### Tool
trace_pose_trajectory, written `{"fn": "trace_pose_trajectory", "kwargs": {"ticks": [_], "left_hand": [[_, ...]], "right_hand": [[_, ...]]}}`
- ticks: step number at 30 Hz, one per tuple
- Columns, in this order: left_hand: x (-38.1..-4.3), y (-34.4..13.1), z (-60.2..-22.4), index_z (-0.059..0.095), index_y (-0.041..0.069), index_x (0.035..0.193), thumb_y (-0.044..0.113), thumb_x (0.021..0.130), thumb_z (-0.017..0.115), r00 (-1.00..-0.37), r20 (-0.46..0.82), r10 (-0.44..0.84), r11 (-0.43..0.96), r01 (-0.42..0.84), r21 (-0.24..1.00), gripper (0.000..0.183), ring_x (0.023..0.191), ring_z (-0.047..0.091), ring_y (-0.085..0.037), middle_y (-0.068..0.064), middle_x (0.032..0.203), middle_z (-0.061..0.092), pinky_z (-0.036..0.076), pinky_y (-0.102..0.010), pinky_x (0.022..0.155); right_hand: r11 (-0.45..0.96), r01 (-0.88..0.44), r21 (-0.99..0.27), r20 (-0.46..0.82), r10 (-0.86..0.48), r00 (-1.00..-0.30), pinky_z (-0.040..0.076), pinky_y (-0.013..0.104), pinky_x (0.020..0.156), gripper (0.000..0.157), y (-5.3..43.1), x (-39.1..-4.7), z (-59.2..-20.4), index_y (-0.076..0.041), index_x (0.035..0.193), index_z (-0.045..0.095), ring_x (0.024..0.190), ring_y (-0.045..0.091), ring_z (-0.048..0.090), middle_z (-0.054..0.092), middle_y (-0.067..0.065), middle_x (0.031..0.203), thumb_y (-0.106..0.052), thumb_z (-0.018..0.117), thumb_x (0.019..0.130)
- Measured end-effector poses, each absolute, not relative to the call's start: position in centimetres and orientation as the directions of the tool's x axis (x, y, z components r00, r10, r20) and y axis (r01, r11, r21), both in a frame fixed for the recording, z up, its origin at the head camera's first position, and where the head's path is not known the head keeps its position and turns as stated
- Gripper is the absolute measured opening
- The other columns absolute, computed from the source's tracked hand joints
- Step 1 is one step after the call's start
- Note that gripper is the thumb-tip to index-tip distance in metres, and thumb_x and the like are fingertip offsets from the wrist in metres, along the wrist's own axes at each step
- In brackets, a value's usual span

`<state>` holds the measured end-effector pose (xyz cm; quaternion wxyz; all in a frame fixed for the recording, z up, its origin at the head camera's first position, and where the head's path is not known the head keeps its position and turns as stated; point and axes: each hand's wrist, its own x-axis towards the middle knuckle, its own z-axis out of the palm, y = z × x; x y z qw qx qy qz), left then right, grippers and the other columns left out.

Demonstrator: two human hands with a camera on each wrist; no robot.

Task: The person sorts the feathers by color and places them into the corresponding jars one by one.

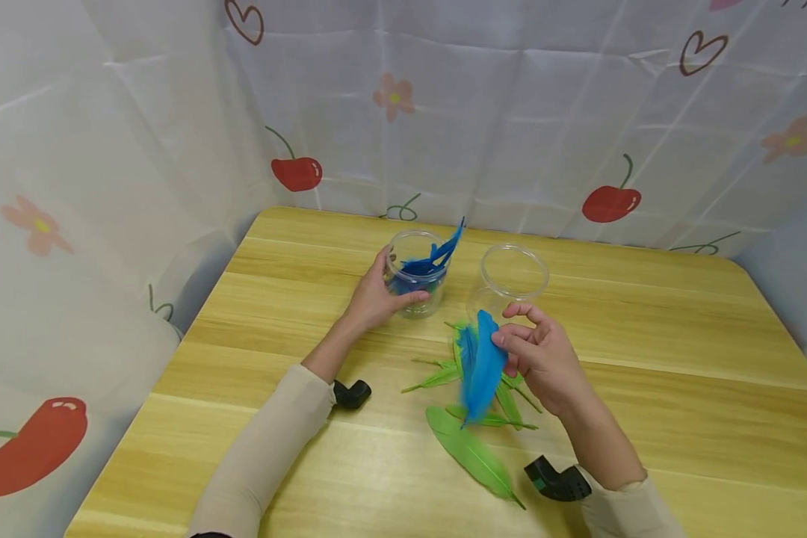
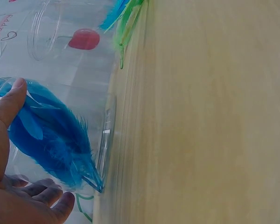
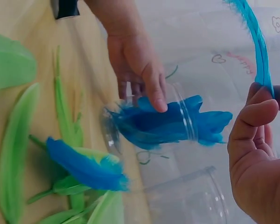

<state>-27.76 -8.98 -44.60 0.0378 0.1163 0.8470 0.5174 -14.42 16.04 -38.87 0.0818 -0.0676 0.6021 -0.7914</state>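
Note:
My left hand (image 1: 376, 295) holds a clear plastic jar (image 1: 418, 305) by its side, thumb across the near wall and fingers around the far side. Blue feathers (image 2: 51, 135) fill the jar, and some tips rise above its rim. Between thumb and fingertips, my right hand (image 1: 545, 359) pinches one blue feather (image 1: 486, 366) above several green feathers (image 1: 471, 452) on the table. Another blue feather (image 3: 84, 165) lies on the green ones in the right wrist view. Right of the held jar stands a second clear jar (image 1: 511, 293), with no feathers visible inside.
The wooden table (image 1: 296, 299) meets a printed curtain (image 1: 484, 142) at its back edge. Another curtain side hangs along the left. Black wrist mounts (image 1: 557, 482) show at both sleeves.

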Motion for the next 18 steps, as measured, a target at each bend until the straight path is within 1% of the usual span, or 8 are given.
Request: {"fn": "trace_pose_trajectory", "kwargs": {"ticks": [4,10,15,18], "left_hand": [[-27.8,-9.0,-44.6,0.017,0.017,0.158,0.044,0.077,0.084,-0.970,0.055,0.235,0.445,0.157,0.882,0.109,0.141,0.035,-0.035,-0.014,0.155,0.036,0.033,-0.052,0.111],[-27.8,-9.0,-44.6,0.017,0.018,0.158,0.043,0.077,0.085,-0.970,0.057,0.235,0.447,0.160,0.880,0.109,0.140,0.036,-0.035,-0.015,0.155,0.036,0.034,-0.053,0.110],[-27.8,-9.1,-44.6,0.016,0.018,0.158,0.044,0.077,0.084,-0.970,0.051,0.239,0.445,0.156,0.882,0.109,0.141,0.036,-0.034,-0.014,0.155,0.035,0.035,-0.053,0.110],[-27.8,-9.0,-44.6,0.016,0.017,0.158,0.044,0.077,0.084,-0.969,0.051,0.240,0.444,0.156,0.882,0.109,0.140,0.036,-0.035,-0.015,0.155,0.035,0.035,-0.052,0.110]], "right_hand": [[-0.308,0.043,-0.950,0.012,-0.174,-0.985,0.046,0.019,0.050,0.019,15.9,-15.2,-38.1,-0.010,0.106,0.050,0.052,0.011,0.058,0.068,0.000,0.076,0.006,0.054,0.097],[-0.379,0.032,-0.925,0.004,-0.094,-0.996,0.046,0.019,0.050,0.013,15.6,-16.6,-37.5,-0.008,0.104,0.048,0.050,0.012,0.054,0.067,0.001,0.072,0.003,0.054,0.099],[-0.440,0.000,-0.898,0.007,-0.014,-1.000,0.049,0.019,0.050,0.012,15.0,-17.6,-37.2,-0.007,0.100,0.050,0.050,0.013,0.055,0.065,0.003,0.065,0.003,0.056,0.098],[-0.475,-0.031,-0.880,0.019,0.031,-0.999,0.052,0.020,0.053,0.013,14.6,-18.1,-37.2,-0.007,0.096,0.052,0.050,0.014,0.058,0.063,0.004,0.063,0.005,0.056,0.097]]}}
